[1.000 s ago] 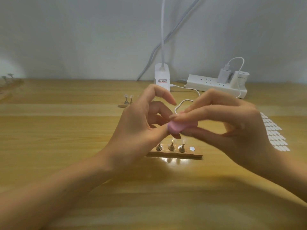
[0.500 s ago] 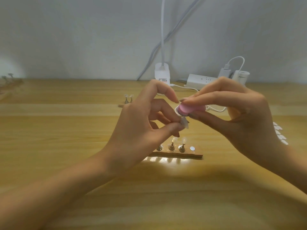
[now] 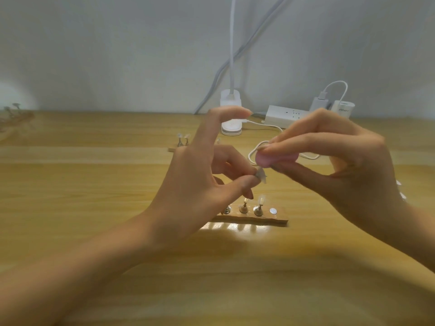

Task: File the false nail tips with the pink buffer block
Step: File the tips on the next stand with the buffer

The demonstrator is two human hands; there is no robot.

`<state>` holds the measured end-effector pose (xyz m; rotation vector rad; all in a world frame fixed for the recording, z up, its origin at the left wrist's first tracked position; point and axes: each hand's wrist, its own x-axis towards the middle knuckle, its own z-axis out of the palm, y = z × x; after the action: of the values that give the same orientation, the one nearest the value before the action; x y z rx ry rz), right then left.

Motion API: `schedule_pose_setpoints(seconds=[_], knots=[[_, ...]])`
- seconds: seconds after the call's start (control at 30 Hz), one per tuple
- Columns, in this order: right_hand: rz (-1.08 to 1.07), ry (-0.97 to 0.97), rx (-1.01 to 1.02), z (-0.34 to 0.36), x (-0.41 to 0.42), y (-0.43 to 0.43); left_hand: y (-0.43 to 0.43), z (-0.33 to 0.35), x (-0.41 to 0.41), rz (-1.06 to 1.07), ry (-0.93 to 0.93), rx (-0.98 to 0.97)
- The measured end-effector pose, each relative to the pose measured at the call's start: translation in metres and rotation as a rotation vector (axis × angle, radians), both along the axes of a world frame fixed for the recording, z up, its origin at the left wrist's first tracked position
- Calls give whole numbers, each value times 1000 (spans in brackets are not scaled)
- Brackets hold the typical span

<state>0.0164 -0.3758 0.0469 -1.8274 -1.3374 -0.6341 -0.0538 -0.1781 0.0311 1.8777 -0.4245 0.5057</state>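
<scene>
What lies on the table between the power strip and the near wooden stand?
A looped white cable, partly hidden by the right hand, in the head view.

At the far edge of the wooden table [image 3: 94, 231], a white lamp clamp [image 3: 231, 114] stands just left of a white power strip [image 3: 282, 115] with plugs in it. A thin white cable [image 3: 253, 155] loops toward the table's middle, where a small wooden stand [image 3: 270, 218] with metal pegs lies. A second stand [image 3: 175, 148] sits farther back.

BLOCK: rounded pink buffer block [image 3: 275, 159], held level above the table, right of centre, pinched by right hand [image 3: 348, 165] | TIP: small clear pointed false nail tip [image 3: 261, 174], pinched by left hand [image 3: 200, 184], just below the block's left end | SPARES: two clear tips [image 3: 261, 198] upright on metal stands [image 3: 258, 211], nearer
</scene>
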Motion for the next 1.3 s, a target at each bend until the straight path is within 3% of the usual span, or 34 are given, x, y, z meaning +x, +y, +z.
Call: schedule_pose_setpoints(seconds=[0.13, 0.33, 0.57, 0.9, 1.3], knots=[[-3, 92, 84, 4, 2, -1, 0, 4, -2, -8, -40, 7], [46, 92, -26, 6, 1, -1, 0, 7, -2, 12, -83, 71], [91, 110, -72, 11, 0, -2, 2, 9, 0, -82, 14, -107], [48, 138, 26, 5, 6, -4, 3, 7, 4, -143, 121, -282], [84, 15, -41, 1, -9, 2, 2, 4, 3, -140, 158, -355]])
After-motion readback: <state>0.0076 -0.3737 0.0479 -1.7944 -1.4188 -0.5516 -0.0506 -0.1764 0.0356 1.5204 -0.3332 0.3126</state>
